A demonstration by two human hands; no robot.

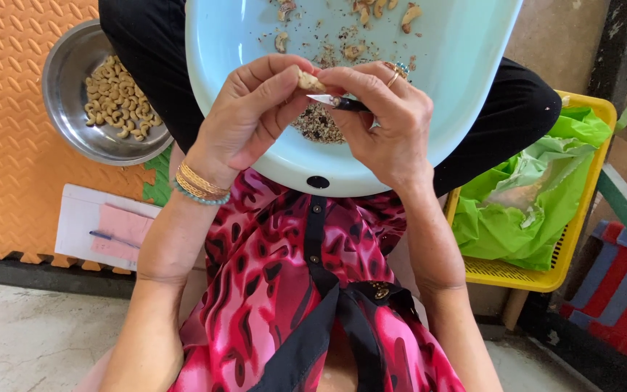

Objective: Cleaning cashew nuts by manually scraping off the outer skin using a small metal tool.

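Orange foam matting (9, 145) covers the floor beside her lap. From overhead, her left hand (244, 116) pinches a cashew (309, 80) over the pale blue basin (459, 65), while her right hand (390, 123) grips a small knife (339, 101) against it. Peeling looks underway; it needs careful scraping. Peeled nuts fill a steel bowl (67, 72).

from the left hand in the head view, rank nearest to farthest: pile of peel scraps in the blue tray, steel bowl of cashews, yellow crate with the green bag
1. Pile of peel scraps in the pale blue plastic tray: right beside the left hand.
2. Round steel bowl of peeled cashews: out to the left, on the orange mat.
3. Yellow plastic crate with the green bag: far right, beyond the right hand.
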